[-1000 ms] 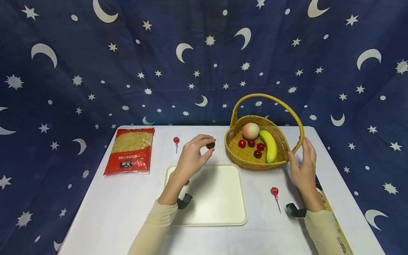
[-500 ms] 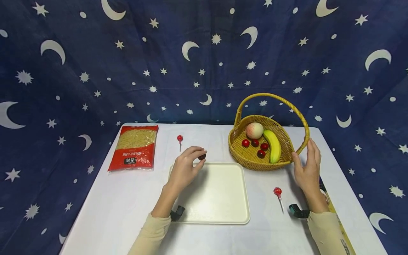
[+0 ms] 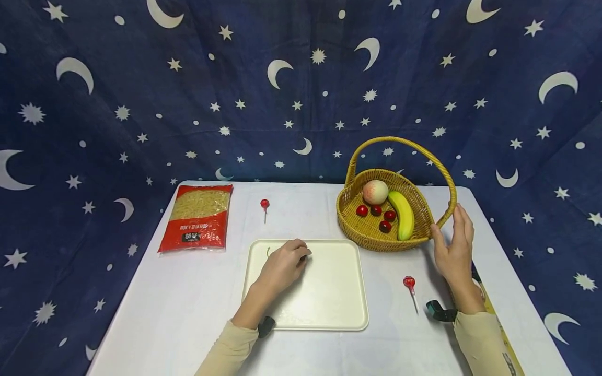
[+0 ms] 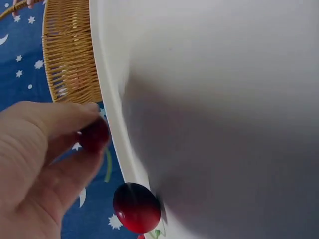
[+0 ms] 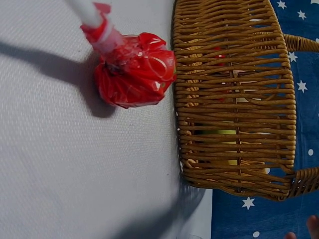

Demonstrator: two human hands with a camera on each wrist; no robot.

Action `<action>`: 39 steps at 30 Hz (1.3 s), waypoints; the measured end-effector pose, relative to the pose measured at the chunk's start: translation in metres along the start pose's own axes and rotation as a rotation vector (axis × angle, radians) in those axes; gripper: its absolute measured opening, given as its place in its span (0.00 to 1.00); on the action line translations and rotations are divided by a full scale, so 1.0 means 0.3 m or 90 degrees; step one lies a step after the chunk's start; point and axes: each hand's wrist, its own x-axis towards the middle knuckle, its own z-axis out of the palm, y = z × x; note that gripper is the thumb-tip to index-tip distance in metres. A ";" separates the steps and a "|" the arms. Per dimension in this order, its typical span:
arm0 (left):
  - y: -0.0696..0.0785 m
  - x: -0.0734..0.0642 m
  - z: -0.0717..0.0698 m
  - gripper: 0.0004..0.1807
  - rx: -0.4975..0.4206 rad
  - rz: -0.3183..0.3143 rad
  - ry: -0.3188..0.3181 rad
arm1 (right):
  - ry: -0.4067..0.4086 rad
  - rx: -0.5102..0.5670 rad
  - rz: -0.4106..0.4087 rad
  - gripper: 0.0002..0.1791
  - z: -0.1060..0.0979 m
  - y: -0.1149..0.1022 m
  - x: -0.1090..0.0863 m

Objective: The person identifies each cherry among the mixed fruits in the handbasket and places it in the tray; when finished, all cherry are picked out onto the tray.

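Observation:
My left hand [image 3: 282,266] is low over the cream tray [image 3: 324,287]. In the left wrist view it pinches a dark red cherry [image 4: 94,135] with a green stem between thumb and fingers. A second cherry [image 4: 136,208] sits at the tray's edge below it; in the head view the hand hides it, and only a thin green stem [image 3: 268,251] shows. My right hand [image 3: 453,256] is at the right side of the wicker basket [image 3: 362,241], thumb at the rim by the handle's foot, fingers loosely extended. The basket bears a peach [image 3: 375,192], a banana [image 3: 401,215] and several cherries [image 3: 385,226].
A red-wrapped lollipop [image 3: 409,284] lies on the white table in front of the basket, another lollipop [image 3: 265,204] behind the tray. A red bag of pasta [image 3: 197,219] is at the back left. A yellow-edged flat item [image 3: 503,334] lies partly under the right arm.
My left hand has moved from behind the tray toward me and down over its back left part, still pinching the cherry. My right hand stays by the basket.

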 end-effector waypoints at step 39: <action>0.115 0.428 -0.017 0.18 -0.055 0.126 -0.029 | -0.011 -0.005 0.020 0.40 0.000 0.007 -0.002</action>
